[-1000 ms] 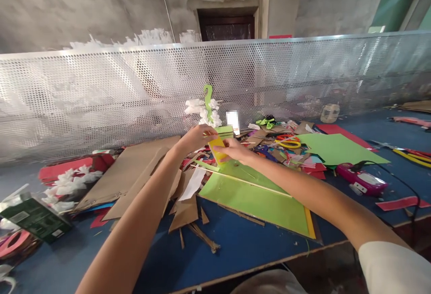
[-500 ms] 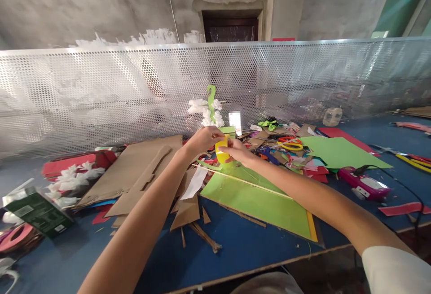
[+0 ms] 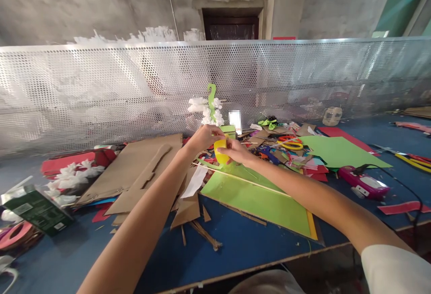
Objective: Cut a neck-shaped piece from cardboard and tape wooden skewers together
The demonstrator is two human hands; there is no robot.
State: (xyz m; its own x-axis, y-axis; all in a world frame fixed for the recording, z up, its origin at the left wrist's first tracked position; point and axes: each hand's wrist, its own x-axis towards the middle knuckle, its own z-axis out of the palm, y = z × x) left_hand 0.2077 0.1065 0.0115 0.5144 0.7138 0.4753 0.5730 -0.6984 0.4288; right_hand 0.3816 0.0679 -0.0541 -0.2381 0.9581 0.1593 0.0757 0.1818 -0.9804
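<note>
A small, bright yellow rounded piece (image 3: 220,152) is held up over the near pile; its exact kind cannot be made out. My left hand (image 3: 206,136) reaches it from the upper left, fingers bent and pinching at its top edge. From the other side my right hand (image 3: 236,151) grips it, thumb lying across its front. Below the hands lies a light green sheet (image 3: 259,199) with a thin pale stick (image 3: 252,179) across it. White tissue flowers (image 3: 213,113) on a curled green stem (image 3: 211,92) stand just behind.
Brown cardboard (image 3: 134,168) covers the left side, near a dark green box (image 3: 37,211). Orange-handled scissors (image 3: 290,143), another green sheet (image 3: 340,150) and a magenta device (image 3: 363,182) with a cord lie to the right. A perforated metal screen (image 3: 117,92) borders the blue table (image 3: 188,267).
The yellow piece has turned slightly between my fingers, its broad face now showing more. Both hands stay in nearly the same place.
</note>
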